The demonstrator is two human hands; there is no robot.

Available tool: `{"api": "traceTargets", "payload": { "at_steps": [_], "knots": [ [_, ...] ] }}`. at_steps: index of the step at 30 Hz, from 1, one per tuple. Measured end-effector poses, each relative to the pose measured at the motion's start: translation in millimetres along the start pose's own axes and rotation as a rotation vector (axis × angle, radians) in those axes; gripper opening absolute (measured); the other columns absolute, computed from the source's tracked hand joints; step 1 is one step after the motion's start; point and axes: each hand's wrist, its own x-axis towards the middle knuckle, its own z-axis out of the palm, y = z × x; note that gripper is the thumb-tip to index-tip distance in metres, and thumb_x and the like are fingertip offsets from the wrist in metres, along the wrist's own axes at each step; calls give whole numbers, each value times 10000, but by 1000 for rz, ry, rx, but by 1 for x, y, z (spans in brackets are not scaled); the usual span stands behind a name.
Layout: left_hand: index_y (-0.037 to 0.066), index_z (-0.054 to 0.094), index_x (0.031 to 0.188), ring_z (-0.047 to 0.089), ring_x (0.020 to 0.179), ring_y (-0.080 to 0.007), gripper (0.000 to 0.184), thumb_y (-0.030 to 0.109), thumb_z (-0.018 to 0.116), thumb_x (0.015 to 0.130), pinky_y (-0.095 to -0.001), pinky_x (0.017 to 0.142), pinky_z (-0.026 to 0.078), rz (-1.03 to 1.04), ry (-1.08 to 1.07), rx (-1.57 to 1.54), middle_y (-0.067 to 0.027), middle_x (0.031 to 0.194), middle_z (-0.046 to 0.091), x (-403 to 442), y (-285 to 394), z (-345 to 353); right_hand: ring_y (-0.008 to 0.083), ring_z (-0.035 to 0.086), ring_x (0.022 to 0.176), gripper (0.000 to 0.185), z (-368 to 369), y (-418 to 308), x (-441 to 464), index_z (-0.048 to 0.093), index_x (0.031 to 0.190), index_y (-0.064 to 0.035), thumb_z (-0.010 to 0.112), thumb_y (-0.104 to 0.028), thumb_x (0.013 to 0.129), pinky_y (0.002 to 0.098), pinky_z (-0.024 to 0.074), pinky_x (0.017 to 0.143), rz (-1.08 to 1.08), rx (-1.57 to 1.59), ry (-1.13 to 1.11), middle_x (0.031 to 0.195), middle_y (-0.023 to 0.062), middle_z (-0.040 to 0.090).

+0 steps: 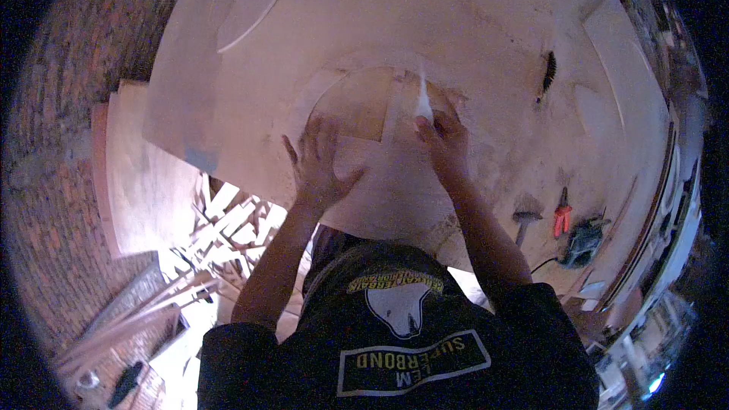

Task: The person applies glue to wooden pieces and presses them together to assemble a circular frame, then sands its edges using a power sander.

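Note:
My left hand [317, 158] is spread with fingers apart over the near left part of a curved wooden piece, palm down; I cannot tell if it presses on it. In my right hand [448, 140] is a white, tapered nozzle bottle [424, 105], its thin tip pointing away from me. Between and beyond the hands lies a brown, round-edged panel [363, 102] with a paler curved strip [307, 99] around its far left edge. All this rests on a large pale wooden sheet [364, 15].
Right of me on the sheet lie a hammer [525, 218], red-handled pliers [562, 219], a dark corded power tool [583, 244] and a black brush [548, 72]. Wood offcuts [235, 220] pile up on the left below the sheet's edge. A brick wall [57, 144] stands beyond stacked boards [137, 175].

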Motion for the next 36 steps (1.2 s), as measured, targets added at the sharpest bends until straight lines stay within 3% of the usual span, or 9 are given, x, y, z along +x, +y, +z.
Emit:
{"api": "traceTargets", "payload": {
  "at_steps": [2, 5, 8, 12, 15, 18, 21, 27, 36],
  "knots": [
    [161, 191, 1653, 191, 1557, -365, 1270, 777, 737, 687, -797, 1151, -14, 159, -120, 15, -194, 1677, 209, -18, 5, 5, 130, 626, 810, 281, -22, -19, -21, 687, 1029, 15, 710, -259, 973, 298, 518, 752, 7, 183, 123, 881, 25, 682],
    [166, 197, 1656, 157, 1565, -390, 1377, 857, 724, 588, -810, 1132, -39, 229, -354, 192, -196, 1690, 184, -33, 28, -4, 141, 631, 840, 236, -70, 26, -37, 684, 1067, 18, 732, -183, 953, 304, 516, 798, -12, 223, 178, 934, 44, 696],
    [115, 171, 1653, 84, 1585, -396, 1460, 940, 657, 551, -817, 1120, -55, 227, -382, 217, -185, 1722, 92, -34, 48, -25, 166, 638, 852, 229, -105, 55, -57, 684, 1063, 21, 753, -151, 928, 330, 521, 798, -14, 96, 537, 945, 67, 706],
    [134, 191, 1653, 117, 1567, -440, 1438, 962, 632, 564, -839, 1098, -22, 276, -273, 301, -208, 1696, 152, -30, 30, -5, 254, 677, 945, 290, -158, 103, -79, 697, 1110, 5, 780, -154, 883, 360, 525, 836, -9, -497, 676, 997, 128, 714],
    [105, 213, 1638, 127, 1570, -417, 1416, 966, 618, 590, -821, 1124, 28, 278, -196, 311, -209, 1688, 167, -17, 18, 8, 314, 680, 966, 317, -168, 141, -75, 716, 1083, -8, 782, -236, 872, 407, 528, 864, -117, -520, 867, 1023, 159, 726],
    [88, 270, 1611, 164, 1560, -404, 1378, 954, 630, 602, -767, 1169, 61, 197, -274, 243, -210, 1659, 231, -2, 29, -4, 370, 672, 961, 376, -178, 147, -73, 726, 1046, -21, 756, -352, 870, 481, 517, 897, -275, -737, 891, 1052, 180, 732],
    [91, 340, 1578, 235, 1526, -407, 1335, 919, 684, 589, -698, 1205, 103, 183, -290, 167, -212, 1612, 312, 2, 41, -13, 401, 662, 1004, 414, -177, 145, -66, 732, 1056, -43, 726, -412, 869, 513, 502, 924, 33, -813, 853, 1057, 174, 736],
    [94, 435, 1520, 321, 1459, -428, 1264, 868, 751, 571, -637, 1203, 167, 261, -154, 181, -217, 1562, 378, 2, 28, 3, 412, 631, 1059, 444, -173, 127, -72, 726, 1045, -60, 752, -454, 841, 514, 496, 928, 138, -724, 810, 1052, 154, 732],
    [93, 421, 1538, 370, 1435, -439, 1195, 840, 725, 656, -625, 1216, 170, 272, -164, 170, -241, 1507, 454, 10, 14, 12, 387, 625, 1068, 558, -146, 121, -111, 671, 1280, -58, 826, -308, 805, 512, 487, 952, -100, -672, 970, 1165, 191, 662]
  ]
}}
